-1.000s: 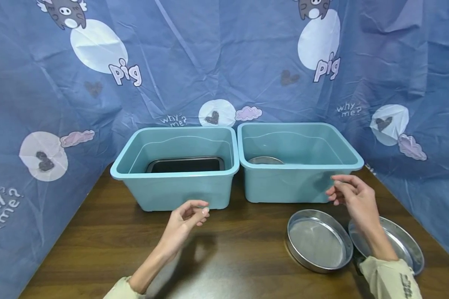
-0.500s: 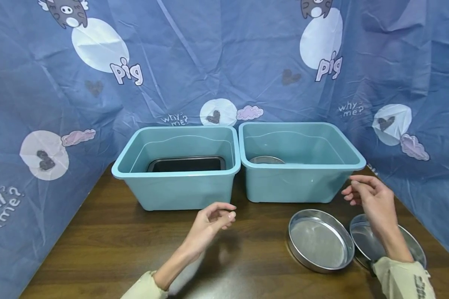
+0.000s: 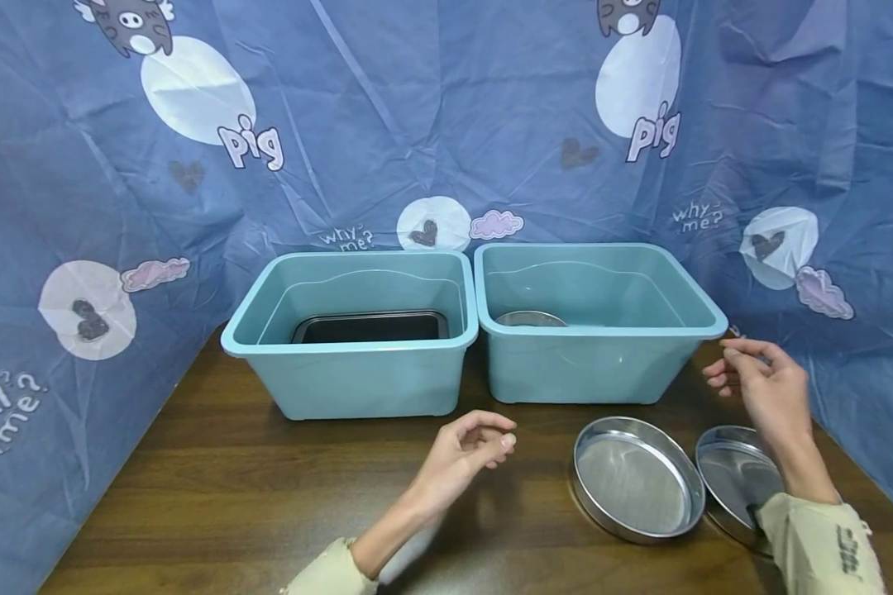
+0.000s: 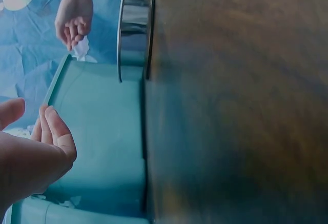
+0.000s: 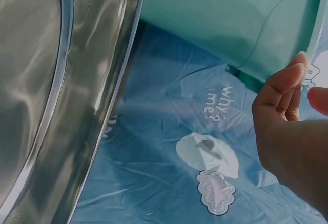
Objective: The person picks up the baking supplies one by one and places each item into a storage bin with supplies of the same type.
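Note:
My left hand [image 3: 457,463] hovers over the wooden table, in front of the gap between two tubs, its fingers loosely bent around nothing. Off the right tub's front right corner is my right hand [image 3: 777,401], likewise holding nothing, with its forearm passing above a sieve. Two round metal sieves with fine mesh lie side by side at the right: the nearer-to-middle sieve [image 3: 636,479] is in full sight, while the outer sieve [image 3: 733,471] is partly hidden by the right sleeve. In the right wrist view, a sieve [image 5: 25,90] fills the left side beside my hand.
Two teal plastic tubs stand along the back. In the left tub [image 3: 357,380] lies a black rectangular pan [image 3: 372,327]; the right tub [image 3: 573,364] holds a round metal piece [image 3: 530,319], mostly hidden. A blue printed cloth [image 3: 432,107] hangs behind and at both sides.
My left hand has moved right across the table from in front of the left tub. My right hand has shifted right, away from the right tub's front. Tubs and sieves stay put.

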The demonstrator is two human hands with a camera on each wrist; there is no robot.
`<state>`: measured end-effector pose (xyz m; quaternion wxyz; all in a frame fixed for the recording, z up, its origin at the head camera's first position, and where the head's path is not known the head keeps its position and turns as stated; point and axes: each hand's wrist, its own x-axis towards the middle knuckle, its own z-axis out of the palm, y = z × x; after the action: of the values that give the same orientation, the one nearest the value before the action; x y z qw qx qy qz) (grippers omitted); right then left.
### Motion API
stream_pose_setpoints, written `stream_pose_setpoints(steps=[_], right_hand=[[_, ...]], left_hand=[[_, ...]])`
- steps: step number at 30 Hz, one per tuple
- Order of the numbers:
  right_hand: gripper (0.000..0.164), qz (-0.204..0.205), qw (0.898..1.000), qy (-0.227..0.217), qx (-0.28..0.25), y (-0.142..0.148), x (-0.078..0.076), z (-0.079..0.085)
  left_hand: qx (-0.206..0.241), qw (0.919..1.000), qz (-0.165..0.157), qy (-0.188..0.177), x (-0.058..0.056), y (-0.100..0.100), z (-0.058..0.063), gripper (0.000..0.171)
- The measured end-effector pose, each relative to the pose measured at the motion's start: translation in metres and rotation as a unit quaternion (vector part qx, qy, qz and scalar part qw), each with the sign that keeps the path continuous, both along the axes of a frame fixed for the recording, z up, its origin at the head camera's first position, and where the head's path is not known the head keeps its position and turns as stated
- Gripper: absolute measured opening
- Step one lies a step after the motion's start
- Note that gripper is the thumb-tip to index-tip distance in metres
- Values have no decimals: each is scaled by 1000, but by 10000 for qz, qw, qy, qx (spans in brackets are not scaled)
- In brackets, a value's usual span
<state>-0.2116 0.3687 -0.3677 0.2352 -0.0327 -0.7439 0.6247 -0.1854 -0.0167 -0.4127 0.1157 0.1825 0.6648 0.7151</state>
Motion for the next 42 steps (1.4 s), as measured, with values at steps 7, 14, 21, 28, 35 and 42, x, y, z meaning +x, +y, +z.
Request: stream_pose_setpoints(steps=[7, 14, 21, 28, 35, 42], right_hand=[[15, -131, 9998, -2, 144, 9, -10, 3], [12, -67, 9999, 102, -52, 13, -20, 7], [12, -42, 9992, -19, 406, 15, -28, 14], [12, 32, 9960, -202, 875, 18, -35, 17], [18, 53, 9934, -405, 1068, 21, -39, 20], [33, 58, 9905, -479, 1290, 21, -43, 21]], left_hand=[[14, 10000, -59, -74, 2, 9, -5, 31], [79, 9999, -63, -113, 2, 9, -11, 30], [116, 9998, -95, -152, 2, 13, -15, 31], [5, 9999, -64, -105, 0, 21, -23, 32], [-171, 9998, -34, -12, -2, 27, -32, 33], [-333, 9994, 19, 39, -2, 29, -38, 33]])
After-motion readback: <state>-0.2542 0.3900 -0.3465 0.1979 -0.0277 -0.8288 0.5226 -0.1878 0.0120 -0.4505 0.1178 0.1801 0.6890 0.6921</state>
